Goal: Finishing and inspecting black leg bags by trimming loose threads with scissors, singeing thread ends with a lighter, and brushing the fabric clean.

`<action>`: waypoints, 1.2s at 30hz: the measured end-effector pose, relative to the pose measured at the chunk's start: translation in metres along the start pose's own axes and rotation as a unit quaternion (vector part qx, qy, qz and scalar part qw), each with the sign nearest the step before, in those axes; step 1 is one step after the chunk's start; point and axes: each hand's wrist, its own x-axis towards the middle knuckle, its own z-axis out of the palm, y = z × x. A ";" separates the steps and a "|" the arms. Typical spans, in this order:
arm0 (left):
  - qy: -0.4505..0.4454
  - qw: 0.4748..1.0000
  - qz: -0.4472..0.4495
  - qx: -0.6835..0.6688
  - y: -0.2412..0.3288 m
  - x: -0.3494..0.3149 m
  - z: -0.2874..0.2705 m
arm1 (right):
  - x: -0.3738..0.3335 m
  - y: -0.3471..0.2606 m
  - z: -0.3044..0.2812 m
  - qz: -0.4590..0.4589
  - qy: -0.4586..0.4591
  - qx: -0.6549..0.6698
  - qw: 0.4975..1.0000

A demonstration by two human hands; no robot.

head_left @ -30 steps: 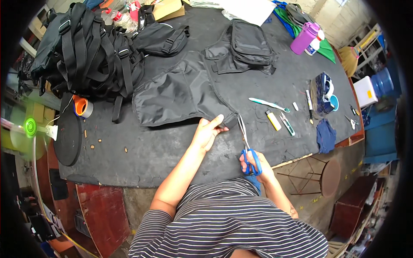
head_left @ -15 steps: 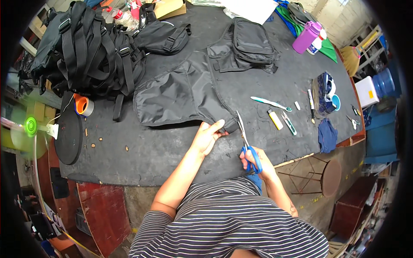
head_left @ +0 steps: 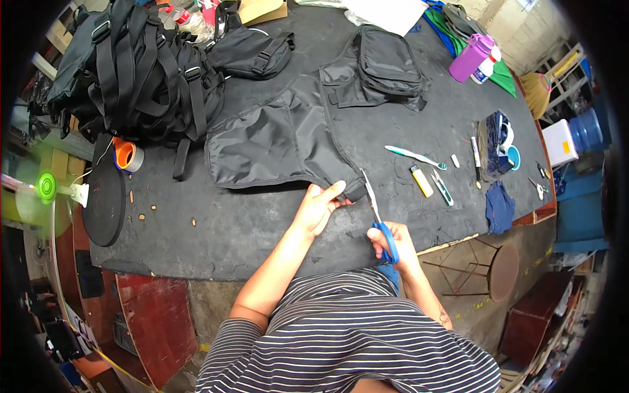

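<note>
A flat black fabric piece [head_left: 262, 150] lies on the dark table, its narrow corner toward me. My left hand [head_left: 319, 208] pinches that corner, thumb on top and fingers underneath. In my right hand [head_left: 395, 243] is a pair of blue-handled scissors [head_left: 371, 196], blades pointing away from me. The blade tips are at the edge of the fabric corner, just right of my left fingers; whether they touch the cloth I cannot tell. The blades look nearly closed. Beyond the fabric lies a black piece with a boxy zipped pouch [head_left: 391, 65].
Black strapped bags [head_left: 144, 78] are piled at the left, by an orange tape roll [head_left: 129, 156]. Rightward lie a toothbrush [head_left: 415, 156], a yellow lighter [head_left: 421, 181], a cutter [head_left: 441, 188] and a marker [head_left: 475, 157]. A purple bottle [head_left: 470, 57] stands far right. A stool [head_left: 503, 272] is beside the table.
The scissor blades have come closer together, and my right fingers have shifted on the handles. My left hand keeps its hold on the fabric corner. The view has shifted slightly.
</note>
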 end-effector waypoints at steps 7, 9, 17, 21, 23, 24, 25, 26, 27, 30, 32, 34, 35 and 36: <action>0.006 1.000 -0.004 -0.016 -0.002 -0.003 0.000 | 0.003 0.004 -0.002 -0.005 -0.017 0.049 0.999; 0.018 1.000 -0.008 -0.016 -0.002 -0.005 0.002 | 0.003 0.003 -0.001 -0.005 -0.025 0.081 0.996; -0.029 0.988 -0.033 -0.147 0.000 -0.012 0.009 | -0.001 0.005 -0.013 -0.060 -0.063 0.071 0.994; 0.032 0.987 -0.021 -0.159 -0.010 -0.029 0.012 | -0.012 -0.025 -0.046 0.003 -0.212 0.006 0.977; 0.035 0.989 -0.009 -0.143 -0.018 -0.032 0.007 | -0.012 -0.040 -0.059 0.055 -0.255 -0.024 0.965; 0.037 0.991 0.001 -0.128 -0.020 -0.032 0.006 | -0.010 -0.046 -0.065 0.074 -0.257 -0.047 0.962; 0.037 0.991 0.002 -0.129 -0.021 -0.032 0.006 | -0.008 -0.051 -0.070 0.081 -0.265 -0.055 0.959; 0.028 0.990 0.011 -0.138 -0.020 -0.033 0.006 | -0.006 -0.058 -0.074 0.102 -0.278 -0.052 0.954; 0.018 0.989 0.020 -0.147 -0.020 -0.034 0.005 | -0.003 -0.062 -0.078 0.116 -0.288 -0.068 0.948; 0.014 0.988 0.025 -0.155 -0.018 -0.038 0.005 | 0.005 -0.077 -0.077 0.136 -0.303 -0.111 0.937; 0.016 0.988 0.025 -0.149 -0.017 -0.042 0.006 | 0.011 -0.083 -0.075 0.162 -0.308 -0.111 0.931; 0.019 0.989 0.023 -0.143 -0.016 -0.045 0.004 | 0.018 -0.090 -0.074 0.166 -0.319 -0.143 0.922; 0.014 0.988 0.015 -0.154 -0.016 -0.047 0.001 | 0.021 -0.091 -0.075 0.175 -0.330 -0.145 0.916; 0.009 0.986 0.006 -0.164 -0.017 -0.048 -0.001 | 0.022 -0.093 -0.074 0.181 -0.332 -0.145 0.914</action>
